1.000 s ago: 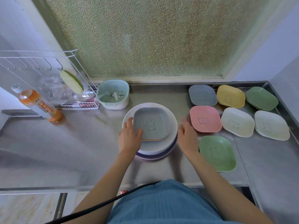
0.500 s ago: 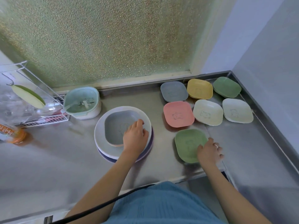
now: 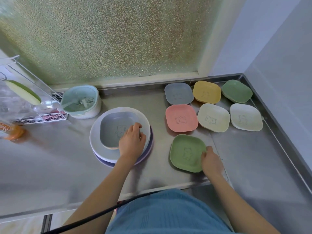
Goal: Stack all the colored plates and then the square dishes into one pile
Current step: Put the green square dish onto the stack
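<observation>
A pile of round plates (image 3: 96, 141) sits mid-counter, with a grey square dish (image 3: 111, 127) on top and other dish edges beneath it. My left hand (image 3: 130, 143) rests on the grey dish's right corner, fingers curled over its rim. My right hand (image 3: 211, 162) grips the right edge of a green square dish (image 3: 184, 152) lying on the counter. Further back lie a pink dish (image 3: 181, 118), a cream dish (image 3: 213, 117), a pale dish (image 3: 246, 117), a grey dish (image 3: 179, 93), a yellow dish (image 3: 206, 92) and a dark green dish (image 3: 237, 91).
A mint strainer bowl (image 3: 81, 101) stands behind the pile. A wire rack (image 3: 33, 105) and an orange bottle (image 3: 11, 132) are at the left. The steel counter (image 3: 50, 157) ends at a front edge, with walls on the right and a frosted window behind.
My right hand moved from beside the pile to the green dish and took hold of its edge. My left hand shifted from the pile's left side onto the grey dish. The view swung right.
</observation>
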Demonstrator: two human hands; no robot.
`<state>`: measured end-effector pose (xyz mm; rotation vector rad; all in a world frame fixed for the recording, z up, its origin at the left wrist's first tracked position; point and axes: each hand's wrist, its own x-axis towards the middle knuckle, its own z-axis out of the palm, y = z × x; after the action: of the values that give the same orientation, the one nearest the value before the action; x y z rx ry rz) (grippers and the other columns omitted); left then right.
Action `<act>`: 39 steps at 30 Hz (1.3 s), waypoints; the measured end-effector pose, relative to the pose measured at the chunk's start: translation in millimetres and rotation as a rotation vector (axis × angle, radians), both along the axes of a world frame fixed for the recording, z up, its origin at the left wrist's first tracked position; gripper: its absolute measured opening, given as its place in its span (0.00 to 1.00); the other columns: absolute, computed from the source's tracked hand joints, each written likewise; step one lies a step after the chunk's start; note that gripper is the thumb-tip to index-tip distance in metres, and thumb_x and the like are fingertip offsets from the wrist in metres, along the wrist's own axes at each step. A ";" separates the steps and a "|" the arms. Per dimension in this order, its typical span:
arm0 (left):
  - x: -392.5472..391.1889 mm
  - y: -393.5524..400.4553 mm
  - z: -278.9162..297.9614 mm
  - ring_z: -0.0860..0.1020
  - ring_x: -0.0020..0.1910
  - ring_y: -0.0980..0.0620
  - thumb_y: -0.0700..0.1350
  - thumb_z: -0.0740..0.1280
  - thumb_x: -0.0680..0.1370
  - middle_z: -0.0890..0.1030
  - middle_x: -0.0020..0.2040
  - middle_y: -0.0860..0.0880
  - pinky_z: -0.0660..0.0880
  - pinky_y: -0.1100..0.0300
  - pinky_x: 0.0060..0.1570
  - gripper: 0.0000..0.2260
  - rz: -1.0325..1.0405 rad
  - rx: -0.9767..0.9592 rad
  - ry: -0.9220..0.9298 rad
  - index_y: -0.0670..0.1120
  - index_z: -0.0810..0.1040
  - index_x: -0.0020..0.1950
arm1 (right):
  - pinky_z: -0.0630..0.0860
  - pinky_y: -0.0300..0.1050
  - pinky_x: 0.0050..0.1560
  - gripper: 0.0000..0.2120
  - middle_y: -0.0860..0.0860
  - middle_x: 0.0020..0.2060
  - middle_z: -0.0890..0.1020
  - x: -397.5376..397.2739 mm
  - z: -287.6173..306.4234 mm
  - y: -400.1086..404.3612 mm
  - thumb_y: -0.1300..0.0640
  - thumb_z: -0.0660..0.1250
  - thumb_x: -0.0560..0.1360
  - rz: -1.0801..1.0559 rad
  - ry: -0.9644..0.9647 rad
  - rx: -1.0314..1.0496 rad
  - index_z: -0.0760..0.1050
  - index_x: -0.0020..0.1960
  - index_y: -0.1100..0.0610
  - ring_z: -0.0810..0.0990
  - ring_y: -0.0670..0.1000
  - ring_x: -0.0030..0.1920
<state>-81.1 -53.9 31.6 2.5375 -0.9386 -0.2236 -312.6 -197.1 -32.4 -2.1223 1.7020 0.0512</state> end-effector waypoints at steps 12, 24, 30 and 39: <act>5.5 3.6 3.6 0.76 0.43 0.42 0.46 0.53 0.82 0.78 0.55 0.45 0.70 0.53 0.36 0.11 0.041 -0.081 0.065 0.45 0.71 0.58 | 0.63 0.40 0.30 0.08 0.50 0.34 0.74 20.1 17.7 1.3 0.59 0.54 0.80 -0.068 -0.470 -0.007 0.69 0.44 0.58 0.72 0.51 0.35; 39.4 23.7 24.6 0.70 0.30 0.46 0.49 0.53 0.81 0.71 0.30 0.46 0.61 0.56 0.29 0.14 0.191 -0.310 0.258 0.43 0.68 0.41 | 0.65 0.43 0.37 0.09 0.50 0.37 0.76 149.4 71.7 31.4 0.61 0.55 0.80 0.136 -0.658 -0.055 0.74 0.50 0.59 0.72 0.50 0.37; 71.6 50.4 25.4 0.69 0.29 0.54 0.50 0.59 0.80 0.71 0.30 0.50 0.65 0.57 0.32 0.09 0.261 -0.405 0.309 0.46 0.75 0.49 | 0.61 0.45 0.34 0.07 0.53 0.32 0.73 190.3 70.9 57.3 0.61 0.56 0.79 0.232 -0.636 -0.043 0.71 0.46 0.61 0.71 0.55 0.34; 99.6 75.7 7.3 0.76 0.34 0.43 0.44 0.61 0.77 0.71 0.27 0.52 0.67 0.57 0.32 0.12 0.215 -0.149 0.188 0.46 0.73 0.61 | 0.63 0.42 0.40 0.14 0.61 0.42 0.81 212.9 54.9 78.5 0.59 0.56 0.80 0.279 -0.594 -0.050 0.73 0.61 0.63 0.73 0.54 0.38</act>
<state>18.5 21.8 38.9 2.4077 -0.5840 -0.3082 -99.7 -118.6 22.5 -2.1100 1.0697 -0.4948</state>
